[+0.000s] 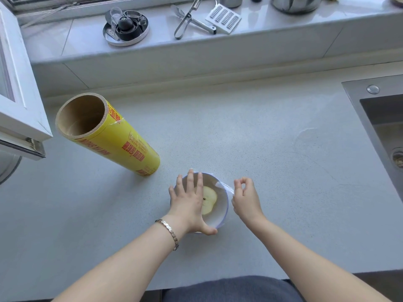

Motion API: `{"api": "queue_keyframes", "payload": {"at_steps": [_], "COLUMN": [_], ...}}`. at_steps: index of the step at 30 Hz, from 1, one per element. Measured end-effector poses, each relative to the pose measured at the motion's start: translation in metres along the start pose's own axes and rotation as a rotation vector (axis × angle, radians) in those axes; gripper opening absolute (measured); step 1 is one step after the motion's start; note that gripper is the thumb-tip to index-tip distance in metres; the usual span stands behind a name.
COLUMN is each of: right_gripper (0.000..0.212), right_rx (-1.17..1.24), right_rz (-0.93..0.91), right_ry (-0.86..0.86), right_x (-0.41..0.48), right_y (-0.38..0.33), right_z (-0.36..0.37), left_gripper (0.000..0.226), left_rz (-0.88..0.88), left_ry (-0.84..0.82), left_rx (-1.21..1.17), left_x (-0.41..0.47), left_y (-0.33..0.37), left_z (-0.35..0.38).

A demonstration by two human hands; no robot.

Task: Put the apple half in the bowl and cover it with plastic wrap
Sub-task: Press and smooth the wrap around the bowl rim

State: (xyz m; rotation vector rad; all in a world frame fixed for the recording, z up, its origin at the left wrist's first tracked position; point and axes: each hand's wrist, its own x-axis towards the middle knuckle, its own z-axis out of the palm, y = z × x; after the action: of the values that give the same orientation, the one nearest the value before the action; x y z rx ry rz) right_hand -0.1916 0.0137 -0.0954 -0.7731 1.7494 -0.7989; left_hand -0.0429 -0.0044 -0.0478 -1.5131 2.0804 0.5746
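On the pale countertop the yellow roll stands upright, well apart to the left of the work. Near the front edge sits the white bowl, with the apple half lying inside it, cut face up. A sheet of plastic wrap lies across the bowl's mouth, bunched and whitish at the right rim.

The wrap looks feather-light, limp and clingy. It is likely to stick to itself and tear if tugged hard, so it is best taken by its loose edge and drawn down over the rim. The bowl seems rigid and light enough to skid on the smooth counter, so it wants steadying from above.

The left hand does just that. It lies flat over the bowl's left side, fingers straight and spread, thumb hooked at the near rim, gripping nothing. The right hand hovers just beside the right rim, thumb and forefinger closed in a fine pinch, apparently on the film's edge, though the clear film is hard to trace there.
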Motion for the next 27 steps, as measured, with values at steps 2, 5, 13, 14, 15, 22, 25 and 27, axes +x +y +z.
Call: {"api": "queue_keyframes", "payload": {"at_steps": [2, 5, 13, 14, 15, 22, 25, 27], "right_gripper": [0.013, 0.013, 0.031, 0.039, 0.046, 0.039, 0.030, 0.025], "right_rx": [-0.036, -0.085, -0.200, -0.160, -0.097, 0.133, 0.187, 0.211], "right_rz": [-0.022, -0.027, 0.089, 0.111, 0.147, 0.334, 0.319, 0.296], "right_ry": [0.047, 0.092, 0.018, -0.048, -0.130, -0.424, -0.452, -0.415], "right_x": [-0.001, 0.001, 0.015, 0.015, 0.015, 0.009, 0.008, 0.008], "right_y": [0.001, 0.001, -0.005, -0.005, -0.005, 0.001, 0.004, 0.007], "right_z": [-0.004, -0.002, 0.005, 0.003, 0.000, -0.017, -0.020, -0.019], "left_gripper": [0.144, 0.145, 0.146, 0.147, 0.147, 0.147, 0.146, 0.147], "left_rz": [-0.014, -0.037, -0.145, -0.182, -0.225, -0.256, 0.083, 0.171], "left_ry": [0.004, 0.003, 0.016, 0.017, 0.017, -0.052, -0.044, -0.046], "left_rx": [0.001, 0.002, -0.084, -0.126, -0.179, -0.281, -0.037, 0.029], "left_x": [0.001, 0.002, 0.002, 0.001, -0.001, -0.009, -0.006, -0.002], "left_y": [0.002, 0.006, 0.015, 0.017, 0.020, 0.003, -0.014, -0.014], "left_z": [0.000, 0.000, 0.002, 0.002, 0.003, -0.009, -0.007, -0.005]}}
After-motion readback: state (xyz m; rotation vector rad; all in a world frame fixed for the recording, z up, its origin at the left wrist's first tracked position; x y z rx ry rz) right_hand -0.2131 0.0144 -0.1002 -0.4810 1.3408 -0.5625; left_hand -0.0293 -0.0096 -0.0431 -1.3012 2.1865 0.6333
